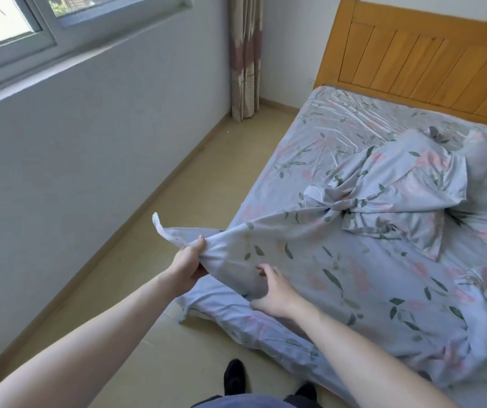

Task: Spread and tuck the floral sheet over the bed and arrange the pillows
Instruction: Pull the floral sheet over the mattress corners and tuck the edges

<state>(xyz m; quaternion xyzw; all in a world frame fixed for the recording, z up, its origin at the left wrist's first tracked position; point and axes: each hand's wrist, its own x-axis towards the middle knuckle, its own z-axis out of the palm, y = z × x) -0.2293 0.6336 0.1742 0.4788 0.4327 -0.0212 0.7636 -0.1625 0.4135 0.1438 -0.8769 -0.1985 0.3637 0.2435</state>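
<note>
At the bed's [268, 184] near corner, the left hand [189, 262] grips a bunched edge of the floral sheet [354, 278], while the right hand's [274, 291] curled fingers [261, 270] clutch the sheet just beside it.

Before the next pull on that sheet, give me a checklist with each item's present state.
1. Left hand grips the gathered corner of the grey floral cotton sheet: ok.
2. Right hand holds the sheet's fold: ok.
3. Sheet spread flat over the bed: not ok, bunched in a twisted heap mid-bed.
4. Sheet edge off the tan floor: not ok, it trails there.
5. Far side by the orange wooden headboard tucked: cannot tell.
6. Pillows arranged: cannot tell, none plainly seen.
</note>
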